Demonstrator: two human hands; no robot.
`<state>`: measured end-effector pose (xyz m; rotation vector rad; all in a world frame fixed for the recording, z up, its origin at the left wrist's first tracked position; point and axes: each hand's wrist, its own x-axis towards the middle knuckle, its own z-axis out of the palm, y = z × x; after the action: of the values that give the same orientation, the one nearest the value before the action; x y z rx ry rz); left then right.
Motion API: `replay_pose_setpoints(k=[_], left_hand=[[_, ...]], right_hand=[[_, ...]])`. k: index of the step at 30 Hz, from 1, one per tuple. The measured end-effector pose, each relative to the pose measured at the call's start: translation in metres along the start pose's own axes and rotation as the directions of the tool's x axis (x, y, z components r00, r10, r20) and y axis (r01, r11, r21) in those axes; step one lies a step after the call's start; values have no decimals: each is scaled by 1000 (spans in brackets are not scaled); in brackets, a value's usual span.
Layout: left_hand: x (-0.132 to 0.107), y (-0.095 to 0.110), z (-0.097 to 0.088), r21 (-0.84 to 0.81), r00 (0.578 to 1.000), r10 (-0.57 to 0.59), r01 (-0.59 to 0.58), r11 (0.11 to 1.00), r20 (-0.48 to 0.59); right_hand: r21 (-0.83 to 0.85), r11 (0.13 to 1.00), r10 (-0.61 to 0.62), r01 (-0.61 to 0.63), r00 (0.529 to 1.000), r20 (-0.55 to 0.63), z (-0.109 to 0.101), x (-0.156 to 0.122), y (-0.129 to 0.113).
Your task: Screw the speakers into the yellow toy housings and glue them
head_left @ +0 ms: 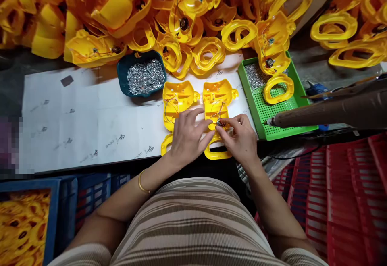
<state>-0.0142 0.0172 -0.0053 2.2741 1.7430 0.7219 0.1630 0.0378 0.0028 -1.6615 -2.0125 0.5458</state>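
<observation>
Two yellow plastic shells lie side by side on the white board [75, 113], the left shell [177, 98] and the right shell [218, 96], each with thin wires inside. My left hand [187, 137] lies flat across the lower part of both, fingers stretched toward the right shell. My right hand [242, 139] pinches a small dark motor-like part [220, 123] seated in the right shell. A yellow ring handle [216, 153] shows under my hands.
A dark teal tray of screws [145, 76] sits behind the left shell. A green tray [282, 104] holds screws and yellow parts at right, with a hanging power screwdriver [332, 113] over it. Heaps of yellow shells [169, 12] fill the back. Red crates [347, 189] right, blue crate [30, 217] left.
</observation>
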Motion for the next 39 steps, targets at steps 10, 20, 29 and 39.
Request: replay_pose_setpoints(k=[10, 20, 29, 39], left_hand=[[21, 13, 8, -37, 994, -73, 76, 996, 79], [36, 19, -14, -393, 977, -215, 194, 899, -9], [40, 17, -17, -853, 845, -409, 464, 240, 345], [38, 14, -20, -845, 832, -420, 484, 227, 363]], right_hand=[[287, 958, -10, -8, 998, 60, 0, 8, 13], [234, 971, 11, 59, 957, -290, -4, -3, 4], [206, 953, -133, 220, 920, -369, 12, -19, -12], [333, 909, -142, 252, 936, -321, 10, -13, -5]])
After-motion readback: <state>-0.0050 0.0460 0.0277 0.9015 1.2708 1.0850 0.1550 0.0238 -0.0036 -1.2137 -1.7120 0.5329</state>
